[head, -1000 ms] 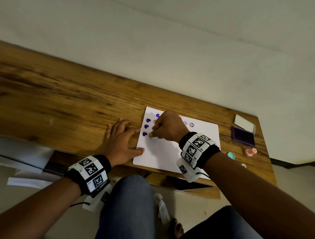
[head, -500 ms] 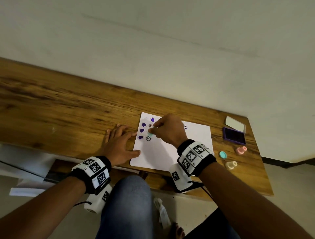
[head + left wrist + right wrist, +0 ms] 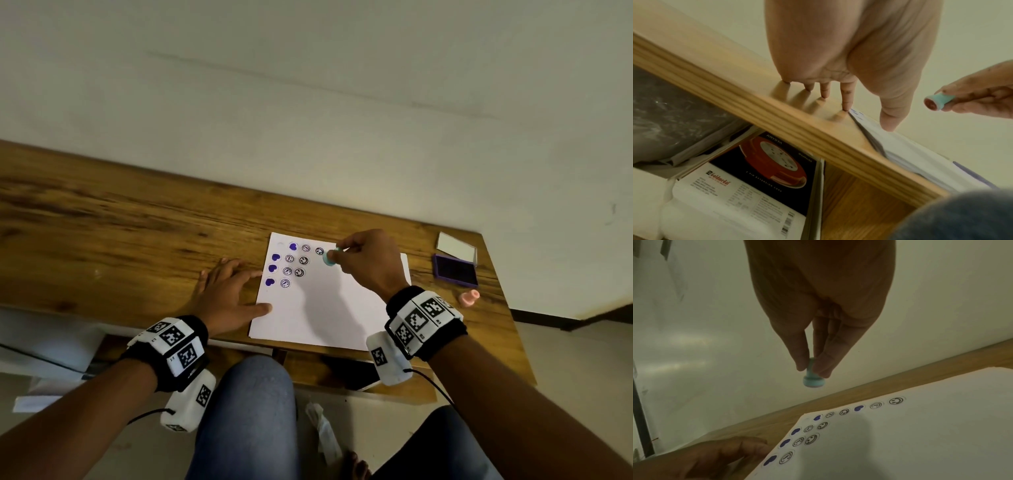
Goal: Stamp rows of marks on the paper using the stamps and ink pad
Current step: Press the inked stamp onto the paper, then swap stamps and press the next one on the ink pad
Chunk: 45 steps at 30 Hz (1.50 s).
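A white paper [image 3: 329, 308] lies on the wooden table [image 3: 137, 226], with purple hearts and round face marks stamped in its upper left corner [image 3: 807, 433]. My right hand [image 3: 368, 262] pinches a small teal stamp [image 3: 330, 257] by its stem and holds it lifted above the paper, right of the marks; the same teal stamp [image 3: 813, 379] hangs between thumb and fingers, its stamp face [image 3: 931, 104] red. My left hand [image 3: 229, 291] lies flat with fingers spread, thumb on the paper's left edge. The open purple ink pad [image 3: 455, 270] sits at the table's right end.
A pink stamp [image 3: 469, 297] lies near the ink pad, whose grey lid [image 3: 457, 249] is open behind it. A pale wall runs behind the table. Under the table's front edge [image 3: 797, 129] lies a boxed extension cord [image 3: 764, 175]. My knees [image 3: 246, 418] are below.
My right hand has lifted the teal stamp off the paper's lower left marks and moved it right and up. New face marks show. The left hand has stayed put.
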Available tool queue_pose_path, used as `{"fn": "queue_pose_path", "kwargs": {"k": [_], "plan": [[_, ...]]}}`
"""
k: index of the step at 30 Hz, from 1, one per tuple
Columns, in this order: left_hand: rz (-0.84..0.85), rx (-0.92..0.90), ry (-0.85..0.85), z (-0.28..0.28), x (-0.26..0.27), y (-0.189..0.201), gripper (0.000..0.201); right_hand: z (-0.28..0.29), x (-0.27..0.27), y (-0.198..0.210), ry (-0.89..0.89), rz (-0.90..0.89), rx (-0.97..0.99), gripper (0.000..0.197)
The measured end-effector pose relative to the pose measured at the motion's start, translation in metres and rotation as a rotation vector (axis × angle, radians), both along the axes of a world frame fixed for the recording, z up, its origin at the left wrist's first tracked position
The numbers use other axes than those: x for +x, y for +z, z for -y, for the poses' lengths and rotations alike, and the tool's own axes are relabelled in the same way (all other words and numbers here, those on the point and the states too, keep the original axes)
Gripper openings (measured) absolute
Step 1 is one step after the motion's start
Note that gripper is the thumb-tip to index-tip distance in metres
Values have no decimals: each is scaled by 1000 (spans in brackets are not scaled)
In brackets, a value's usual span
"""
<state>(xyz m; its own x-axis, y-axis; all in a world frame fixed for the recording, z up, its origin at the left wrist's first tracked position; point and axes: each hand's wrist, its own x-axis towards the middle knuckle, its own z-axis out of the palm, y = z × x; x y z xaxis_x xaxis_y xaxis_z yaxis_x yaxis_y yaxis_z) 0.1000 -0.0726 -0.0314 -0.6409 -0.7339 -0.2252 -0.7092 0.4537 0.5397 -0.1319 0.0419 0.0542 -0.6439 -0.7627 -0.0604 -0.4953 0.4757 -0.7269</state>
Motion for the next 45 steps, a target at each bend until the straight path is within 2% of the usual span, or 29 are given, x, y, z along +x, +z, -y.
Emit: {"fn": "queue_pose_path", "kwargs": {"k": [7, 13, 17, 20, 21, 26, 29, 32, 41, 45], "plan": [[-8, 73, 18, 7, 1, 14, 63, -14, -9, 4, -32, -9, -46, 19], [-164, 144, 61, 5, -14, 47, 43, -40, -39, 27, -85, -13, -102, 13], [-218, 103, -16, 0, -41, 70, 29, -76, -70, 45, -117, -52, -86, 21], [-233, 136, -111, -18, -76, 89, 18, -104, -95, 48, -135, -90, -59, 23], [-230, 136, -160, -29, -103, 94, 19, -122, -110, 49, -150, -111, -47, 24], [-189, 93, -307, -68, -169, 88, 27, -154, -128, 43, -90, -166, 107, 28], [-176, 89, -392, -104, -218, 71, 30, -173, -148, 29, -54, -175, 187, 30], [-155, 73, -440, -128, -246, 48, 39, -178, -157, 17, 2, -178, 205, 29], [-170, 58, -413, -151, -265, 13, 55, -170, -164, -11, 97, -149, 194, 26], [-139, 4, -431, -157, -267, 11, 50, -168, -160, -22, 108, -148, 175, 24]]}}
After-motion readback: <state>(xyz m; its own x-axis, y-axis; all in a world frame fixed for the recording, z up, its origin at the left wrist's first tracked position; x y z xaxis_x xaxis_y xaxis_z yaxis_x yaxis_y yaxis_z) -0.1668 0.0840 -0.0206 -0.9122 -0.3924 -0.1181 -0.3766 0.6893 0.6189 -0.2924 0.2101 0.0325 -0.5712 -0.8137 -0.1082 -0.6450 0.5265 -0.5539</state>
